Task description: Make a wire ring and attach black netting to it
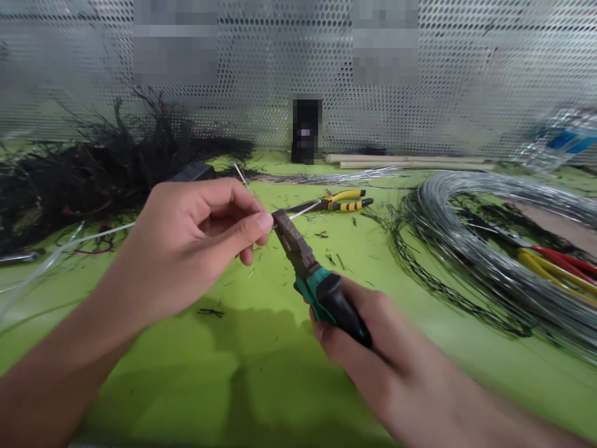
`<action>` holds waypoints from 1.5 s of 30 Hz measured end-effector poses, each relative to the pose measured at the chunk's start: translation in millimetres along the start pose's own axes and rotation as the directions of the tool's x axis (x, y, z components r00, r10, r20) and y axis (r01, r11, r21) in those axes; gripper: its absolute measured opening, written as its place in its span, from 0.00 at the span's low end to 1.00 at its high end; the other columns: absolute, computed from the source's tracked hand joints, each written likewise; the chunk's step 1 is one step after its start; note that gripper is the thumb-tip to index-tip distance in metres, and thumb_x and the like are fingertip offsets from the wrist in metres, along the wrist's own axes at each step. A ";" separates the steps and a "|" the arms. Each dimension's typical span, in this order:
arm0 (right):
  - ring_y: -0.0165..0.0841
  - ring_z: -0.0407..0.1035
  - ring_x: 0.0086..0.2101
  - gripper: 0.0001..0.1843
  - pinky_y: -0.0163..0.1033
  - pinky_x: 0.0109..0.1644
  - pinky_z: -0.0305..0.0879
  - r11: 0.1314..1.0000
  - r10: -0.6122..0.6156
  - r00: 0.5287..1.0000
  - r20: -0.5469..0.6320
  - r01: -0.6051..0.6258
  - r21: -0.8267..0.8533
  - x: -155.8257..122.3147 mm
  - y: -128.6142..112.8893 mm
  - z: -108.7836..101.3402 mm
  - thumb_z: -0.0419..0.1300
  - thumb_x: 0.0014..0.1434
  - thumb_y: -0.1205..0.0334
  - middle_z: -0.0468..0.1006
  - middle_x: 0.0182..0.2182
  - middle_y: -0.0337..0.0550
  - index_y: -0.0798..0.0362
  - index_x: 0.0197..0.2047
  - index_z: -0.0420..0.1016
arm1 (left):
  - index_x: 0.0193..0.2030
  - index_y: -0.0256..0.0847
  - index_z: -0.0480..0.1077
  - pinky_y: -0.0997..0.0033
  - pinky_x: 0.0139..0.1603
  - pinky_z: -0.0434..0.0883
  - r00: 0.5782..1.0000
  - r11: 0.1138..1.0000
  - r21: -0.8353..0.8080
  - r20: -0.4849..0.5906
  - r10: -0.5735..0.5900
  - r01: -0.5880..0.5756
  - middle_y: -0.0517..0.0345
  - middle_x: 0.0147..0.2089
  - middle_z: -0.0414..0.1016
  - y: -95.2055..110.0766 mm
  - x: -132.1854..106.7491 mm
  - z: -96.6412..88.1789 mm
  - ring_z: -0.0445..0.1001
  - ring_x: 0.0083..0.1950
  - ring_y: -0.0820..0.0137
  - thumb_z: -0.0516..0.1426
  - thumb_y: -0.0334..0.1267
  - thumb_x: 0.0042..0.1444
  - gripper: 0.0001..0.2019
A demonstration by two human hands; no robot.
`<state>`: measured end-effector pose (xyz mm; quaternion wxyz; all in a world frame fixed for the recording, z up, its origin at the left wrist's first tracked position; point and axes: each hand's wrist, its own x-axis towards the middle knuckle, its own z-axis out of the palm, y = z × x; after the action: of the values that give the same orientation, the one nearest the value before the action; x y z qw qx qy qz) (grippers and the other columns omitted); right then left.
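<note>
Two left fingertips (265, 221) together on pale wire (305, 210)

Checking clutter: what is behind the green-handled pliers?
Beyond the green-handled pliers, yellow-handled pliers lie on the green table; anything directly behind the held tool or right hand is covered.

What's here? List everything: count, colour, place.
Table: one, green, below
Panel: one, perforated grey, back
Held pliers: one, green-black, centre
Pale strands: several, whitish, left, centre
Far pliers: one, yellow-black, centre back
Coil: one, silver, right
Handles: several, red, yellow, at coil
Black strands: many, black, beside coil
Straight wires: several, silver, back centre
Sticks: two visible, beige, before panel
Bottle: one, clear, blue, back right
Blurred object: one, black, back centre
Tangle: one, black, back left
Block: one, dark, back left
Rod: one, metallic, left edge
Scraps: many, dark, on table
Left grip: one, bare, left
Right grip: one, bare, around held pliers
</note>
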<state>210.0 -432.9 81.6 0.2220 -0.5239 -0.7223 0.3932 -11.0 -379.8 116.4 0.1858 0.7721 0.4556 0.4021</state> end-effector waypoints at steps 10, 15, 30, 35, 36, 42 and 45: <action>0.32 0.58 0.20 0.05 0.39 0.22 0.48 1.000 -0.020 1.000 0.012 0.021 -0.014 -1.7 4.5 5.0 0.52 0.63 0.60 0.67 0.20 0.35 0.47 0.33 0.65 | 0.33 0.39 0.81 0.83 0.27 0.74 0.962 0.972 -0.196 0.261 -0.078 0.132 0.57 0.25 0.81 -17.7 15.4 -13.4 0.79 0.25 0.74 0.62 0.32 0.60 0.06; 0.32 0.61 0.21 0.04 0.38 0.22 0.50 1.000 0.002 1.000 0.027 -0.002 -0.016 0.3 4.0 5.3 0.52 0.62 0.61 0.69 0.22 0.36 0.47 0.34 0.65 | 0.31 0.39 0.81 0.85 0.25 0.70 0.986 0.996 -0.064 0.162 -0.047 0.058 0.62 0.24 0.80 -16.0 11.3 -10.8 0.77 0.24 0.78 0.63 0.30 0.60 0.07; 0.30 0.60 0.23 0.04 0.36 0.23 0.52 0.976 0.148 0.982 0.116 -0.164 0.145 5.2 6.7 1.5 0.53 0.63 0.62 0.67 0.24 0.34 0.50 0.36 0.66 | 0.42 0.56 0.83 0.65 0.39 0.79 0.888 0.778 0.463 0.045 0.457 -0.424 0.64 0.44 0.87 -16.9 -12.4 0.6 0.85 0.39 0.65 0.61 0.35 0.65 0.09; 0.30 0.62 0.24 0.05 0.35 0.23 0.53 0.970 0.131 0.985 0.113 -0.151 0.190 1.5 4.3 -2.2 0.53 0.62 0.62 0.69 0.26 0.36 0.51 0.39 0.69 | 0.48 0.56 0.80 0.65 0.41 0.79 0.889 0.850 0.305 -0.021 0.458 -0.430 0.63 0.50 0.85 -15.3 -14.8 5.4 0.83 0.44 0.67 0.61 0.34 0.63 0.12; 0.31 0.62 0.24 0.05 0.35 0.22 0.52 0.979 0.103 0.991 0.089 -0.117 0.167 0.3 4.0 -2.0 0.53 0.62 0.62 0.69 0.25 0.37 0.50 0.39 0.69 | 0.48 0.55 0.79 0.67 0.38 0.78 0.912 0.887 0.284 -0.083 0.402 -0.365 0.63 0.48 0.84 -11.7 -14.8 6.6 0.82 0.41 0.69 0.60 0.35 0.64 0.10; 0.33 0.64 0.19 0.05 0.39 0.20 0.50 0.989 -0.135 0.990 -0.045 0.137 0.054 -5.1 7.1 1.2 0.51 0.56 0.65 0.72 0.21 0.37 0.47 0.35 0.67 | 0.36 0.51 0.77 0.74 0.15 0.57 0.996 0.972 0.227 -0.049 0.073 -0.060 0.68 0.22 0.73 12.1 -15.9 2.4 0.64 0.17 0.76 0.62 0.44 0.62 0.05; 0.34 0.66 0.18 0.05 0.40 0.20 0.52 0.982 -0.185 0.979 -0.087 0.187 0.022 -5.1 6.8 0.3 0.50 0.54 0.64 0.74 0.21 0.38 0.46 0.34 0.66 | 0.35 0.51 0.79 0.76 0.13 0.55 0.999 0.976 0.217 -0.046 0.007 0.003 0.70 0.22 0.73 13.2 -19.7 -1.4 0.63 0.16 0.77 0.63 0.44 0.62 0.05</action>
<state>215.4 -436.8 76.4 0.2959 -0.4668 -0.7522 0.3589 -9.9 -403.6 117.0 0.0895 0.7788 0.5001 0.3680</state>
